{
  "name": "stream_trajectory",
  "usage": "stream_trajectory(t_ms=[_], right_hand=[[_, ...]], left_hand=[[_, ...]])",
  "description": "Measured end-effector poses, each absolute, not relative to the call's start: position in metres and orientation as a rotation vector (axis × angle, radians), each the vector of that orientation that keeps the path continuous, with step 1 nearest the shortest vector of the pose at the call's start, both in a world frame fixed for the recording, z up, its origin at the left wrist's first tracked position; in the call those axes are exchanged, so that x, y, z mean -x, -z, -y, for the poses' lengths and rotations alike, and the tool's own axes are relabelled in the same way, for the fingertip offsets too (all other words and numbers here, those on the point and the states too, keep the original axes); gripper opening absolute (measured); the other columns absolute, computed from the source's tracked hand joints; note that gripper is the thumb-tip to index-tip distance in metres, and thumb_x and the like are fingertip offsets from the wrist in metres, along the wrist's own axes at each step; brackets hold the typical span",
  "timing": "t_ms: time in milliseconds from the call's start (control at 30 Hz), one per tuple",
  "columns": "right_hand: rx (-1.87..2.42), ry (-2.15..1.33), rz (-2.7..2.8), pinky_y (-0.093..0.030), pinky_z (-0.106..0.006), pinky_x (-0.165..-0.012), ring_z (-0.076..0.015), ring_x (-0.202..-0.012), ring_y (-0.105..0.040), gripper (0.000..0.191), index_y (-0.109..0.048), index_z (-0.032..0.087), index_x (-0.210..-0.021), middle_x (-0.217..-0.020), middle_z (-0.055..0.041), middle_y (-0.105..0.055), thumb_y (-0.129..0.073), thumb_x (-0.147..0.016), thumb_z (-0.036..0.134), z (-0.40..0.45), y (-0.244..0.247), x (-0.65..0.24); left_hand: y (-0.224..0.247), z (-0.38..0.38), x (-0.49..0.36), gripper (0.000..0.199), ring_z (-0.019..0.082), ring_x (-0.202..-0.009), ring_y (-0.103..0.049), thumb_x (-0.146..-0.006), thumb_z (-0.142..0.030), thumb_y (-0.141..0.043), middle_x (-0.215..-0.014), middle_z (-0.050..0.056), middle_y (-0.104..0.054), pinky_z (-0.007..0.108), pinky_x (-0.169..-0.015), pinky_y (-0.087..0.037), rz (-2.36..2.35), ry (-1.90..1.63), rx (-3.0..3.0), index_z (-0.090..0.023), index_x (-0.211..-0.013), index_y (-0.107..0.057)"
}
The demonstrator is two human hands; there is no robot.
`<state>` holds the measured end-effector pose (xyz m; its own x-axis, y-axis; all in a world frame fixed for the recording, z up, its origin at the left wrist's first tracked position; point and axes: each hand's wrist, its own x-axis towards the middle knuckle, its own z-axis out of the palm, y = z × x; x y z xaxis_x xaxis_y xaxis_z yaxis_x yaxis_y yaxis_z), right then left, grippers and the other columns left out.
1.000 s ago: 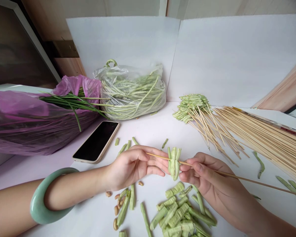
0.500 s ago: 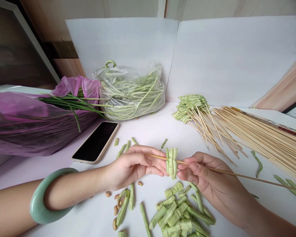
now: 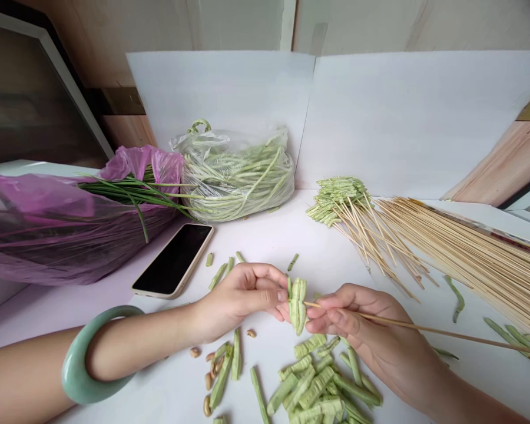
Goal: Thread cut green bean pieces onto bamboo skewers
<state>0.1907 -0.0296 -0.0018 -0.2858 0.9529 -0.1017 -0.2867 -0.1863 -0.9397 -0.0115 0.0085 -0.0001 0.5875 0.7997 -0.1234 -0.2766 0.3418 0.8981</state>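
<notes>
My left hand [image 3: 245, 297] pinches a folded, pale green bean piece [image 3: 297, 307] between thumb and fingers. My right hand [image 3: 362, 324] is shut on a long bamboo skewer [image 3: 424, 325], whose tip sits at the right side of the bean piece. I cannot tell whether the tip enters the bean. Below my hands lies a heap of cut green bean sections [image 3: 318, 383]. Several brown beans [image 3: 208, 381] and loose bean strips lie to the left of the heap. A jade bangle [image 3: 82, 360] circles my left wrist.
A dark-screened phone [image 3: 173, 261] lies beyond my left hand, next to a purple plastic bag [image 3: 62, 229] and green stalks. A clear bag of long beans [image 3: 234, 176] stands behind. At right lie bean-loaded skewers [image 3: 338, 200] and a large spread of bare skewers [image 3: 463, 253].
The skewer no longer passes through the bean piece to my left hand; its tip now sits at the bean's right side. Both hands have moved slightly lower in view.
</notes>
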Motion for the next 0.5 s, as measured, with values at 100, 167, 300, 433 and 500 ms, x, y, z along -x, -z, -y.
stream_trajectory(t_ms=[100,167,300,433,500], right_hand=[[0.924,-1.634,1.147,-0.058,-0.028,-0.071,-0.0177,-0.071,-0.072,0.007,-0.072,0.021,-0.073,-0.076,-0.0055,-0.076,-0.075,-0.071,0.027,0.0309,0.0043,-0.1906],[0.901,-1.626,1.168,-0.058,-0.029,-0.071,-0.0182,-0.072,-0.073,0.007,-0.072,0.021,-0.073,-0.077,-0.0052,-0.076,-0.075,-0.072,0.027,0.0316,0.0058,-0.1909],[0.894,-1.609,1.195,-0.057,-0.03,-0.072,-0.0182,-0.073,-0.072,0.007,-0.071,0.02,-0.075,-0.079,-0.0056,-0.076,-0.073,-0.073,0.026,0.0322,0.0065,-0.1911],[0.911,-1.587,1.201,-0.057,-0.031,-0.073,-0.0187,-0.073,-0.072,0.009,-0.07,0.019,-0.075,-0.08,-0.0068,-0.076,-0.073,-0.073,0.027,0.0324,0.0065,-0.1907],[0.915,-1.58,1.201,-0.057,-0.031,-0.073,-0.0188,-0.073,-0.072,0.01,-0.07,0.018,-0.075,-0.08,-0.007,-0.076,-0.074,-0.073,0.027,0.0324,0.0072,-0.1907]], left_hand=[[0.0007,-0.0083,0.0112,0.019,0.013,-0.061,-0.064,-0.069,-0.021,-0.076,-0.065,0.004,-0.069,0.025,-0.065,-0.05,-0.644,-0.759,-1.07,-0.01,-0.079,-0.064],[0.0011,-0.0077,0.0115,0.019,0.011,-0.062,-0.062,-0.069,-0.021,-0.076,-0.066,0.004,-0.068,0.023,-0.065,-0.048,-0.647,-0.76,-1.107,-0.01,-0.077,-0.063],[0.0007,-0.0065,0.0118,0.019,0.009,-0.066,-0.061,-0.067,-0.017,-0.077,-0.07,0.002,-0.067,0.022,-0.068,-0.046,-0.652,-0.781,-1.153,-0.011,-0.075,-0.061],[0.0007,-0.0061,0.012,0.018,0.008,-0.064,-0.059,-0.068,-0.016,-0.076,-0.067,0.001,-0.066,0.021,-0.065,-0.045,-0.665,-0.789,-1.201,-0.011,-0.073,-0.06],[0.0014,-0.0064,0.0123,0.018,0.008,-0.063,-0.059,-0.068,-0.016,-0.076,-0.066,0.0,-0.065,0.02,-0.064,-0.044,-0.669,-0.804,-1.224,-0.011,-0.072,-0.059]])
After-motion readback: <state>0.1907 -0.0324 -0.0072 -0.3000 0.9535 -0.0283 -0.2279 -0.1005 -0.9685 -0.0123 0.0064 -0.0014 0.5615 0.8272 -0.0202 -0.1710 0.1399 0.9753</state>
